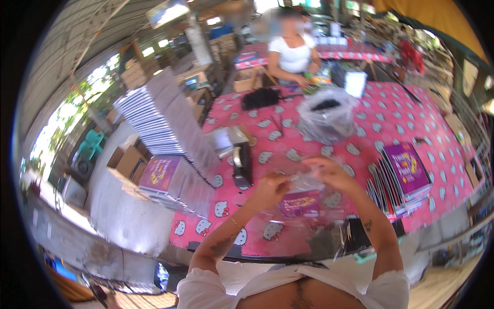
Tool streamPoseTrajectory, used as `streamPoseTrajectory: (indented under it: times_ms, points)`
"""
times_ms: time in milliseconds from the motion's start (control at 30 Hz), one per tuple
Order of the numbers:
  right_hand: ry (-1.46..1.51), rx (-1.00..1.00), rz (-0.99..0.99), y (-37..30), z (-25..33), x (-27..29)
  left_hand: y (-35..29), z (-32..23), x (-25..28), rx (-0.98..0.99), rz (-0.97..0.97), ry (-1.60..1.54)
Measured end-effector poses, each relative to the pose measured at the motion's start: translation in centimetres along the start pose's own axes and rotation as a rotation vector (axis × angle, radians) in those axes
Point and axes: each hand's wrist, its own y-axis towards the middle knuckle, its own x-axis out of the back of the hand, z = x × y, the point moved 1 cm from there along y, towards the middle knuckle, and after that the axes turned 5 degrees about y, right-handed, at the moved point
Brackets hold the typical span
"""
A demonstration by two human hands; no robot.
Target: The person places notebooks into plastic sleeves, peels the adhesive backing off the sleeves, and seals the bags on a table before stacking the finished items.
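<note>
In front of me, a purple-covered notebook [300, 206] lies in a clear plastic sleeve [307, 181] on the pink cartoon-cat tablecloth. My left hand [274, 187] is closed, its fingertips pinching the sleeve at its upper left. At the upper right of the sleeve my right hand [332, 174] has its thumb and fingers drawn together on the plastic film. Glare and slight blur hide the exact edge of the film between the hands. To the left of my left hand stands a black tape dispenser [242, 166].
A tall stack of wrapped notebooks [170, 129] rises at the left. More purple notebooks [404, 172] lie fanned in a pile at the right. Farther back are a clear plastic bag [327, 116] and a black fuzzy item [260, 98]. Across the table stands a person [293, 56] in white.
</note>
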Motion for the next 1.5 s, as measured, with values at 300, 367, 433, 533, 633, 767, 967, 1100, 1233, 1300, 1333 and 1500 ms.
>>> streamPoseTrajectory:
  times_ms: [300, 367, 433, 533, 633, 767, 967, 1100, 1233, 1300, 1333, 1500]
  points:
    - [-0.115, -0.211, 0.037, 1.1, -6.1, 2.9, 0.7, -2.2, -1.4, 0.227, -0.097, 0.107]
    - [-0.153, -0.165, 0.087, 1.0, -5.6, 3.0, 0.9, -2.8, -1.0, 0.251, -0.073, 0.078]
    - [-0.128, -0.161, 0.050, 0.6, -5.9, 3.1, 1.8, -4.0, -0.1, 0.141, -0.166, 0.070]
    - [-0.079, -0.144, 0.024, -0.1, -4.3, 2.3, 2.9, -5.8, 0.8, -0.095, -0.128, 0.115]
    - [-0.196, -0.041, 0.106, -1.4, 0.4, 0.7, 3.0, -6.0, 2.3, -0.136, -0.125, -0.126]
    - [-0.677, 0.195, 0.131, -3.3, -0.4, -0.1, 3.6, -6.1, 4.2, -0.012, -0.052, -0.156]
    - [-0.834, 0.270, 0.050, -3.0, -0.6, -2.1, -0.6, -1.1, 1.0, 0.021, 0.261, 0.127]
    - [-0.854, 0.136, 0.026, -2.0, 0.5, -2.4, -0.4, -1.6, 0.8, -0.141, 0.145, 0.158]
    - [-0.850, -0.148, 0.147, 0.5, 1.3, -2.0, 1.8, -0.6, 1.6, 0.175, 0.441, 0.057]
    - [-0.854, -0.179, 0.155, 1.1, 1.0, -1.7, 3.1, -1.2, 1.2, 0.246, 0.432, 0.089]
    - [-1.064, 0.031, 0.062, 1.4, 0.4, -1.4, 3.6, -1.8, 0.8, 0.311, 0.424, 0.123]
    - [-0.718, -0.114, 0.153, 2.7, -1.9, 1.5, 3.9, 1.3, 0.1, 0.309, 0.384, 0.007]
